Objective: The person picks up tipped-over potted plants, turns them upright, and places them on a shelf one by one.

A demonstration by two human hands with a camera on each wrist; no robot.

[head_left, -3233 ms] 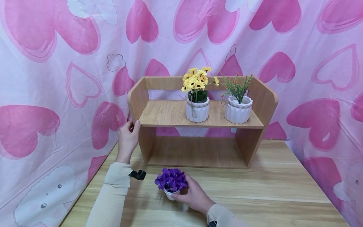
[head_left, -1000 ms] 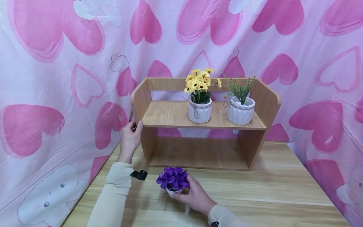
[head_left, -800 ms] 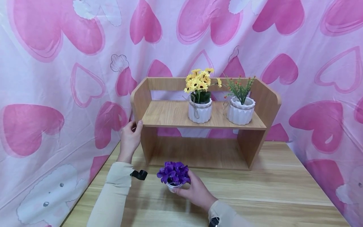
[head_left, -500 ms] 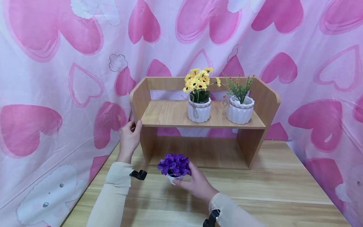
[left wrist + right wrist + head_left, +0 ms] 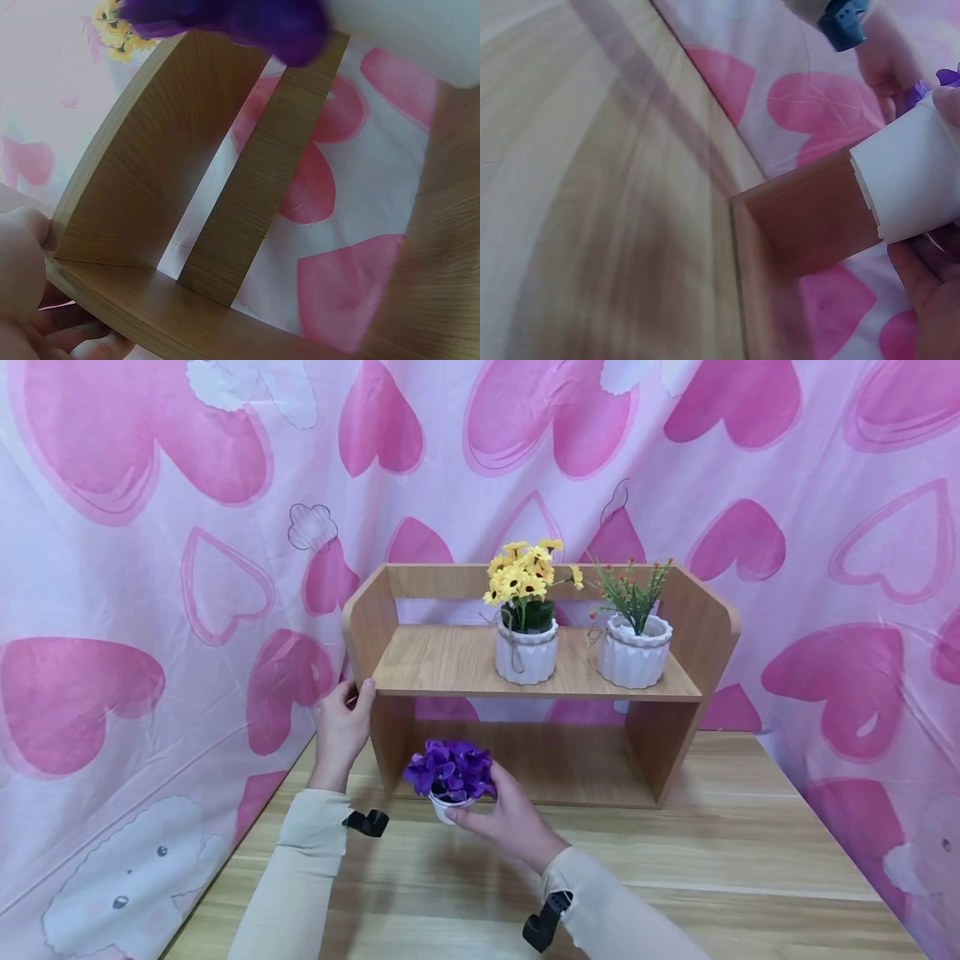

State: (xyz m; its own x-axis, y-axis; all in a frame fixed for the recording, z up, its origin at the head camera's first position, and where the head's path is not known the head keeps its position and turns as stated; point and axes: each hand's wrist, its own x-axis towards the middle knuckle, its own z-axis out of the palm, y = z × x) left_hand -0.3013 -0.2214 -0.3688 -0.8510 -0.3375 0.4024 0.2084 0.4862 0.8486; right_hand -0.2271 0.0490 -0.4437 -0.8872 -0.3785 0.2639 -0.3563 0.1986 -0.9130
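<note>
In the head view my right hand holds a small potted purple flower by its white pot, thumb in front. The pot hangs above the table, before the left part of the lower opening of a wooden desktop shelf. The right wrist view shows the white pot tilted, its base off the tabletop. My left hand grips the shelf's left side panel at the height of the upper board. In the left wrist view its thumb lies on the near side and its fingers curl round behind the panel.
A pot of yellow flowers stands mid-board on the upper shelf, a pot of red-tipped greenery to its right. Both pots are white and ribbed. The shelf stands on a wooden table. A pink heart-print curtain surrounds the back and sides.
My right hand has lifted the potted purple flower off the table and carried it forward, slightly left at the end, toward the shelf. The left hand stays on the side panel.
</note>
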